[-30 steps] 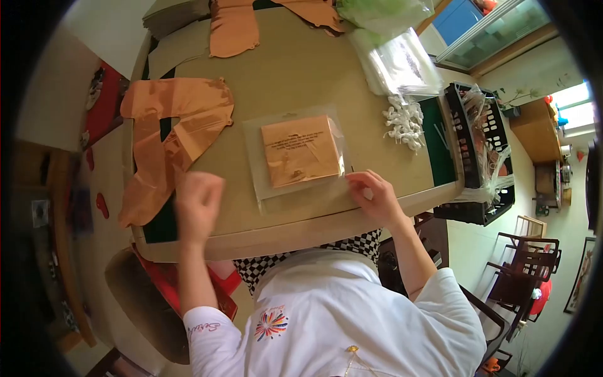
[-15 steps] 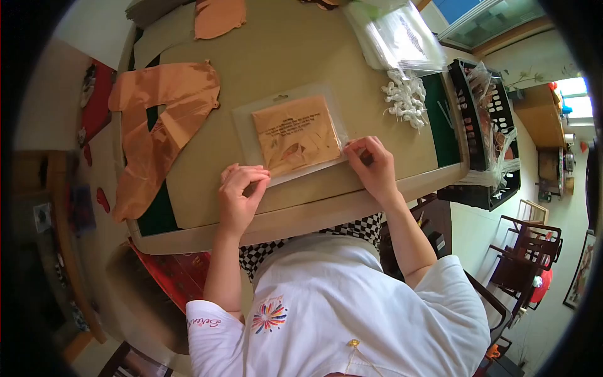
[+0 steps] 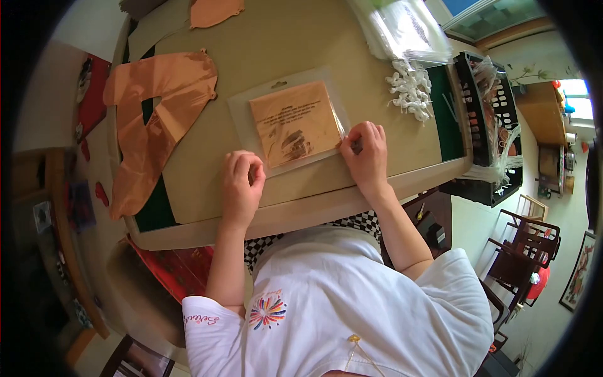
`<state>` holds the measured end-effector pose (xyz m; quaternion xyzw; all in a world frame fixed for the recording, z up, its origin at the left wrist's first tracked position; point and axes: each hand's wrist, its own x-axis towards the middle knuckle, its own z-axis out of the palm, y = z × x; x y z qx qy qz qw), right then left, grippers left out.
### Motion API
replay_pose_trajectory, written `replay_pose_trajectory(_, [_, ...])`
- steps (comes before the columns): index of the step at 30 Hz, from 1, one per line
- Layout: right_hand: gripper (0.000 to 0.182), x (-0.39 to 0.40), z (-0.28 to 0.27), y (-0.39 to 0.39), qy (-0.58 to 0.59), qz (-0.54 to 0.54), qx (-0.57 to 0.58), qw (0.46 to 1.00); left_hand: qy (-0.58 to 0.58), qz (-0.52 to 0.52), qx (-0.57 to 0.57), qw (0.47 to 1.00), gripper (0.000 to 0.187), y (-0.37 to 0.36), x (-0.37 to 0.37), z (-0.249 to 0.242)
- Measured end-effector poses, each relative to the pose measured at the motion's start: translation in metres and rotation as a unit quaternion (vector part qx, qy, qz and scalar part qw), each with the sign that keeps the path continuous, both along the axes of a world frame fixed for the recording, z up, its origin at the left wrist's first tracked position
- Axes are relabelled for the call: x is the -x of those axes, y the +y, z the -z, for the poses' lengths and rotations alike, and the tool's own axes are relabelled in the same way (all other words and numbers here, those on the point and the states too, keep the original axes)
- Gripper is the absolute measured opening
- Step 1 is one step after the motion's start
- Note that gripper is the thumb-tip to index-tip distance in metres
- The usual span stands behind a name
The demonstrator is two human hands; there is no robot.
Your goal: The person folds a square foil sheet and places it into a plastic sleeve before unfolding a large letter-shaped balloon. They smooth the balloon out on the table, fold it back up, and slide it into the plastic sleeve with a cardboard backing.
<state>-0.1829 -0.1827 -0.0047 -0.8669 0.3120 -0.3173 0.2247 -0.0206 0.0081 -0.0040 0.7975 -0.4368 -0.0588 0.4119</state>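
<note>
A clear plastic bag (image 3: 240, 114) with a hang hole lies at a slight tilt on the table, holding a folded rose-gold foil balloon (image 3: 270, 141). Dark printed text shows across its upper part. My left hand (image 3: 242, 185) is closed at the bag's lower left corner, thumb and fingertips together. At the lower right corner, my right hand (image 3: 367, 157) pinches the bag's edge. To the left, an unfolded rose-gold foil balloon (image 3: 179, 122) with a cut-out lies flat and hangs partly over the table rim.
A stack of clear bags (image 3: 408, 34) lies at the far right, with a bundle of white ties (image 3: 409, 91) below it. Beside the table stands a black crate (image 3: 471, 119) with plastic wrapping. Another rose-gold foil piece (image 3: 213, 11) is at the far edge of the table.
Both hands have moved slightly up the view. My left fingers have curled in more. The glare on the bag's lower part has changed, and the whole scene has shifted a little.
</note>
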Motion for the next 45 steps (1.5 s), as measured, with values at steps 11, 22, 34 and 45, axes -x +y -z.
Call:
replay_pose_trajectory(11, [0.026, 0.007, 0.001, -0.003, -0.011, 0.030, 0.010, 0.999, -0.099, -0.021, 0.014, 0.995, 0.028, 0.000, -0.001, -0.002])
replay_pose_trajectory(22, [0.045, 0.043, -0.004, 0.015, 0.158, -0.125, 0.082, 0.976, -0.126, -0.010, -0.024, 0.992, 0.027, -0.002, -0.006, -0.005])
replay_pose_trajectory(34, [0.048, 0.045, 0.000, 0.013, 0.119, -0.137, 0.068, 0.981, 0.022, 0.112, -0.198, 0.973, 0.021, -0.152, -0.099, -0.023])
replay_pose_trajectory(45, [0.045, 0.046, 0.008, 0.006, 0.022, -0.120, 0.032, 0.992, 0.086, -0.048, -0.167, 0.981, 0.026, 0.157, -0.119, -0.225])
